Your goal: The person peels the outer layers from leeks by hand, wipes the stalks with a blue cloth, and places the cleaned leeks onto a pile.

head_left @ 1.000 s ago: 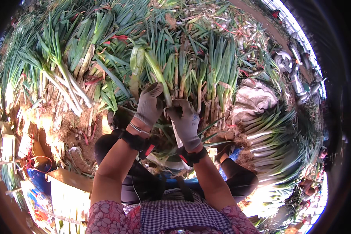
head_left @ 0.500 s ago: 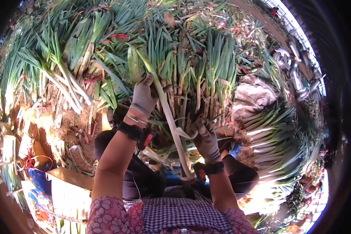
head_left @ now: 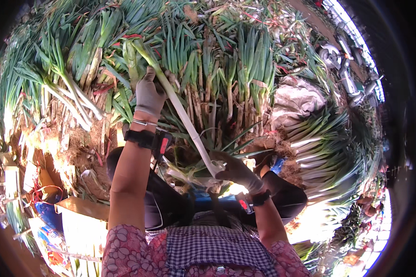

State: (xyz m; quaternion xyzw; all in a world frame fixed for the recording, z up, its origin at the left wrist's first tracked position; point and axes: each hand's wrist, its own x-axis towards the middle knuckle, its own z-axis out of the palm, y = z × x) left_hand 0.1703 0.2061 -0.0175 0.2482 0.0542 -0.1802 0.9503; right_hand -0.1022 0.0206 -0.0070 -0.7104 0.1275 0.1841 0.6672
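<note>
A long green onion [head_left: 187, 119] slants across the space in front of the seated person, its green top bent over at the upper left and its white end pointing down toward the lap. The gloved left hand [head_left: 150, 94] has its grip clamped on the upper part of the stalk, with the thumb on the near side and fingertips showing past the far side. The gloved right hand [head_left: 239, 173] is at the white end, its fingers touching or just beside it; whether that grip is closed on the stalk cannot be told. Below the stalk, pale peeled leaves [head_left: 182, 174] lie between the person's knees. Beyond the hands, upright bundles of onions [head_left: 252, 64] stand close together, green tops away from the person. To the left, a few white-stemmed onions [head_left: 78, 99] rest on top of browner, untrimmed ones. To the right, a crumpled pale sack [head_left: 296, 101] lies just beyond a fanned row of white-and-green onions [head_left: 316, 154]. At the lower left, an open cardboard box [head_left: 83, 207] stands near a blue object [head_left: 48, 214]. The person wears a checked apron [head_left: 217, 249] over flowered sleeves [head_left: 127, 251], with a dark band on each wrist.
</note>
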